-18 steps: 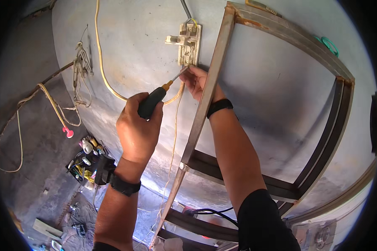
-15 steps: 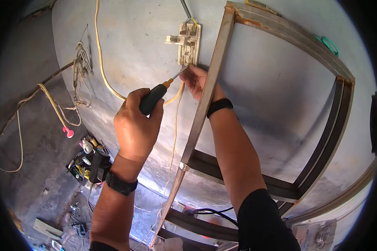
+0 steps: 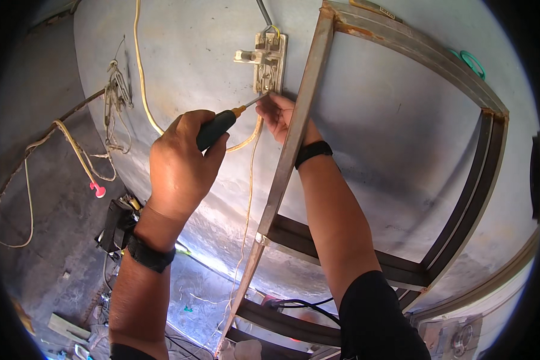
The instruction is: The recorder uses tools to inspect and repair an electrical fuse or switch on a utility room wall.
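Note:
My left hand (image 3: 183, 159) is closed round the dark green handle of a screwdriver (image 3: 217, 128). Its thin shaft slants up to the right, and the tip meets the lower end of an old white knife switch (image 3: 269, 66) on the wall. The switch's cover is off and its lever sticks out to the left. Reaching behind a metal frame post, my right hand (image 3: 276, 117) has its fingers curled at the switch's bottom edge, beside the screwdriver tip. A yellowish cable (image 3: 246, 143) runs up to these fingers; whether they pinch it is hidden.
A rusty metal frame (image 3: 294, 138) stands close on the right, its post crossing before my right wrist. A grey cable (image 3: 264, 12) enters the switch from above. Wires hang from a rod (image 3: 81, 107) at left. Green-handled scissors (image 3: 473, 63) lie atop the frame's far right.
My left hand has shifted left and slightly up, and the screwdriver lies at a flatter slant. The right hand stays at the switch's bottom edge.

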`<state>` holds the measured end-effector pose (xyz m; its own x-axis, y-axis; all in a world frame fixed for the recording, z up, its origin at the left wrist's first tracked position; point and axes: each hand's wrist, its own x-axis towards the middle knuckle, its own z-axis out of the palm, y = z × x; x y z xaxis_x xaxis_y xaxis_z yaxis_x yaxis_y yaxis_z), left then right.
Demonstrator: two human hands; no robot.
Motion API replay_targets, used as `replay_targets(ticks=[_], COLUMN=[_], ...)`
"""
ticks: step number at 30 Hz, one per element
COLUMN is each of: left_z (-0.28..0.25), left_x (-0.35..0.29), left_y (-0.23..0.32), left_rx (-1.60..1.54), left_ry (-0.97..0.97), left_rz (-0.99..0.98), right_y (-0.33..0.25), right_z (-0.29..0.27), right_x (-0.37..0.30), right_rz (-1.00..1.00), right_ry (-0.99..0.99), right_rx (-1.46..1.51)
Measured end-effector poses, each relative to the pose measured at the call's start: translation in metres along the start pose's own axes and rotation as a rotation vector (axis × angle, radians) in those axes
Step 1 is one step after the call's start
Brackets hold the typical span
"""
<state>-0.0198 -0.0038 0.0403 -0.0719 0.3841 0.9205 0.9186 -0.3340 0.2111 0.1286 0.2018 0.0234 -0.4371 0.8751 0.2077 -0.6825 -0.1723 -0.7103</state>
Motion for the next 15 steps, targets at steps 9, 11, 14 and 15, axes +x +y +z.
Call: replay_targets(ticks=[9, 11, 14, 15], left_z=[-0.003, -0.001, 0.001, 0.002], left_x=[0.000, -0.002, -0.007, -0.009], left_y=[0.004, 0.008, 0.007, 0.008], left_rx=[-0.014, -0.003, 0.004, 0.004], left_ry=[-0.025, -0.046, -0.011, -0.010], left_rz=[0.013, -0.026, -0.025, -0.025], right_y=[0.001, 0.000, 0.002, 0.002], right_z=[-0.001, -0.003, 0.003, 0.000], right_x=[0.002, 0.002, 0.000, 0.002], right_rz=[0.023, 0.037, -0.003, -0.004], right_ry=[-0.014, -0.008, 0.001, 0.001], right_rx=[0.043, 0.085, 0.072, 0.072])
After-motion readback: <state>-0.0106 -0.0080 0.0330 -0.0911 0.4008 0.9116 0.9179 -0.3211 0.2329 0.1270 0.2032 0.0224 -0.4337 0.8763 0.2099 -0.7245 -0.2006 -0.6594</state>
